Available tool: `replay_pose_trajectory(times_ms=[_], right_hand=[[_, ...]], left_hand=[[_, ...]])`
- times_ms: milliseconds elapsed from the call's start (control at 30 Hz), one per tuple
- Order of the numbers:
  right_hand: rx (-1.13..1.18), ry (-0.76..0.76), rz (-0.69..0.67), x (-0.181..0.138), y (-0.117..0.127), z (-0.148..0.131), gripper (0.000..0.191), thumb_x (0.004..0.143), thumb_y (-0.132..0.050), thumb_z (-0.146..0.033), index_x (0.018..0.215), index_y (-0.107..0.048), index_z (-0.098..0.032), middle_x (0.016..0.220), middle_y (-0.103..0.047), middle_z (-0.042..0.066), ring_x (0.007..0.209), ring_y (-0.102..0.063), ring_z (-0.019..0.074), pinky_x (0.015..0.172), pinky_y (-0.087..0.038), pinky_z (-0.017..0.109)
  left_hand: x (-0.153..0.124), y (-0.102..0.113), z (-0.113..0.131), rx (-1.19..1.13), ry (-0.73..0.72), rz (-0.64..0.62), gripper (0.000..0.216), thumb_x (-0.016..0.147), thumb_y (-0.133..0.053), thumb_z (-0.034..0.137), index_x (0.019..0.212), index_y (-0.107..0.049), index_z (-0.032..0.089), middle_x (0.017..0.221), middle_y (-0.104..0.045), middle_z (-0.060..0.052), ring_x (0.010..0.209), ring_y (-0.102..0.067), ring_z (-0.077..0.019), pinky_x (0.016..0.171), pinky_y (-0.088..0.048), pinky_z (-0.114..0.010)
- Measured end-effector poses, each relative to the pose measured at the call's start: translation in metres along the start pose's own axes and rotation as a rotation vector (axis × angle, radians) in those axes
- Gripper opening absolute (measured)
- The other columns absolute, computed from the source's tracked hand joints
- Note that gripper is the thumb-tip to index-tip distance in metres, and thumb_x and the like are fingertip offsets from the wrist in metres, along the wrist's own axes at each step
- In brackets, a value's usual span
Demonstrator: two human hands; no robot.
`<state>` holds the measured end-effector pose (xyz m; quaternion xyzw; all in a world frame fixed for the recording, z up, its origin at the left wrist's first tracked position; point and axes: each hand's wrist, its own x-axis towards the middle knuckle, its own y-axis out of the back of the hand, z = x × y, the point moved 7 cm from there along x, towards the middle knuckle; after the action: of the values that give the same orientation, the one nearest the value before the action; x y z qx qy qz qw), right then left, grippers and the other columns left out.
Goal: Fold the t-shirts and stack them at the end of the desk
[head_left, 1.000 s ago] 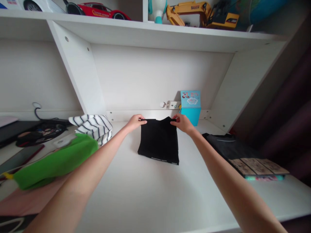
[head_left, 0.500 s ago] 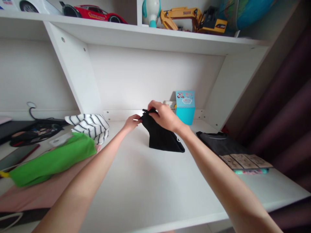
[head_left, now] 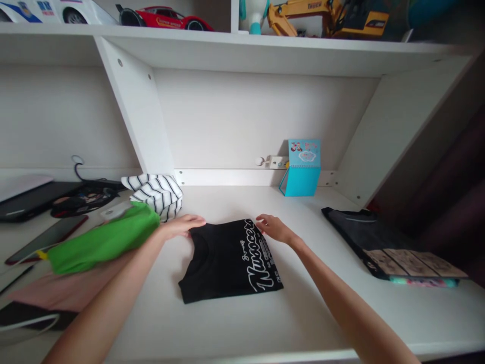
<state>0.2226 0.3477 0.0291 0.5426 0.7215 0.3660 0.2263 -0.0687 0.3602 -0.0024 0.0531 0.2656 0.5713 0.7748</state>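
A black T-shirt (head_left: 223,263) lies folded flat on the white desk, its neckline to the left and white lettering along its right side. My left hand (head_left: 184,225) rests at the shirt's far left corner, open, with its fingers stretched out along the edge. By the far right corner is my right hand (head_left: 276,228), its fingers loosely bent and apart, touching or just beside the lettered edge. Neither hand seems to grip the cloth. The undersides of both hands are hidden.
Left lie a striped cloth (head_left: 159,194), a green garment (head_left: 102,242), a pink cloth (head_left: 71,288) and a phone (head_left: 47,238). A folded dark shirt (head_left: 364,232) lies right. A blue desk calendar (head_left: 302,174) stands behind. Toys, including a red car (head_left: 164,17), line the shelf above.
The black T-shirt, held up and bunched between both hands before, now lies flat nearer me with its lettering showing. My hands have moved apart and toward me, loosening their grip. The view has shifted slightly.
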Motion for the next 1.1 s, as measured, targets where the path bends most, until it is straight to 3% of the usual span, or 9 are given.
replay_pose_trajectory(times_ms=[100,200,367,533,633,800,933,1033,1100], right_hand=[[0.101,0.001,-0.063,0.011,-0.017,0.011,0.025,0.08,-0.055,-0.028,0.1,-0.062,-0.014,0.079,-0.062,0.005,0.073,-0.057,0.0175,0.068,-0.042,0.029],[0.24,0.07,-0.128,0.004,-0.022,-0.001,0.015,0.075,-0.06,-0.03,0.08,-0.062,-0.017,0.071,-0.056,-0.001,0.072,-0.053,0.0145,0.068,-0.041,0.026],[0.474,0.081,-0.192,-0.024,0.014,-0.004,0.029,0.072,-0.063,-0.044,0.073,-0.052,-0.018,0.071,-0.051,-0.002,0.07,-0.049,0.0119,0.065,-0.041,0.023],[0.624,-0.047,-0.238,-0.05,0.038,0.031,0.038,0.07,-0.064,-0.05,0.065,-0.045,-0.018,0.066,-0.046,-0.003,0.064,-0.048,0.0094,0.057,-0.042,0.021],[0.604,-0.13,-0.226,-0.06,0.035,0.054,0.037,0.067,-0.068,-0.049,0.072,-0.052,-0.017,0.069,-0.055,0.0,0.062,-0.053,0.0103,0.058,-0.043,0.023],[0.528,-0.221,-0.106,-0.067,0.022,0.079,0.052,0.074,-0.059,-0.055,0.11,-0.049,-0.018,0.071,-0.06,0.0,0.056,-0.053,0.01,0.052,-0.042,0.023],[0.435,-0.218,-0.041,-0.059,0.015,0.083,0.035,0.075,-0.058,-0.05,0.086,-0.056,-0.017,0.061,-0.056,-0.003,0.049,-0.049,0.0084,0.047,-0.038,0.021],[0.373,-0.211,-0.013,-0.052,0.009,0.081,0.025,0.075,-0.058,-0.042,0.071,-0.051,-0.019,0.049,-0.052,-0.005,0.044,-0.047,0.0081,0.045,-0.035,0.02],[0.338,-0.22,0.015,-0.049,0.006,0.079,0.02,0.074,-0.058,-0.035,0.066,-0.048,-0.019,0.045,-0.05,-0.006,0.042,-0.046,0.0082,0.044,-0.035,0.02]], left_hand=[[0.004,-0.014,0.017,0.118,-0.072,-0.082,0.047,0.057,-0.075,0.04,0.098,-0.066,0.021,0.109,-0.066,-0.005,0.104,-0.057,-0.0228,0.081,-0.044,-0.025],[0.004,-0.027,0.038,0.1,-0.178,-0.19,0.04,0.058,-0.074,0.037,0.094,-0.068,0.019,0.098,-0.069,-0.004,0.097,-0.06,-0.0219,0.086,-0.043,-0.028],[0.007,-0.025,0.086,0.106,-0.329,-0.144,0.041,0.061,-0.073,0.038,0.097,-0.064,0.02,0.099,-0.066,-0.003,0.095,-0.059,-0.0195,0.082,-0.043,-0.027],[0.045,-0.047,0.114,0.25,-0.405,-0.038,0.036,0.063,-0.069,0.041,0.091,-0.063,0.019,0.096,-0.065,-0.003,0.096,-0.057,-0.0207,0.08,-0.042,-0.027],[0.077,-0.071,0.114,0.348,-0.382,0.031,0.035,0.063,-0.067,0.04,0.091,-0.063,0.019,0.098,-0.065,-0.004,0.094,-0.057,-0.0222,0.077,-0.043,-0.027],[0.103,-0.093,0.109,0.38,-0.352,0.021,0.035,0.063,-0.065,0.04,0.09,-0.063,0.018,0.1,-0.065,-0.007,0.091,-0.059,-0.0233,0.075,-0.044,-0.029],[0.097,-0.072,0.095,0.333,-0.244,0.039,0.041,0.066,-0.062,0.047,0.099,-0.059,0.021,0.101,-0.064,-0.008,0.09,-0.058,-0.0223,0.068,-0.045,-0.027],[0.088,-0.061,0.075,0.254,-0.12,-0.048,0.033,0.065,-0.063,0.045,0.089,-0.06,0.022,0.075,-0.063,-0.003,0.07,-0.058,-0.0172,0.058,-0.043,-0.024],[0.084,-0.061,0.07,0.251,-0.135,-0.1,0.027,0.062,-0.066,0.041,0.078,-0.062,0.02,0.061,-0.057,0.001,0.058,-0.054,-0.014,0.054,-0.041,-0.023]])
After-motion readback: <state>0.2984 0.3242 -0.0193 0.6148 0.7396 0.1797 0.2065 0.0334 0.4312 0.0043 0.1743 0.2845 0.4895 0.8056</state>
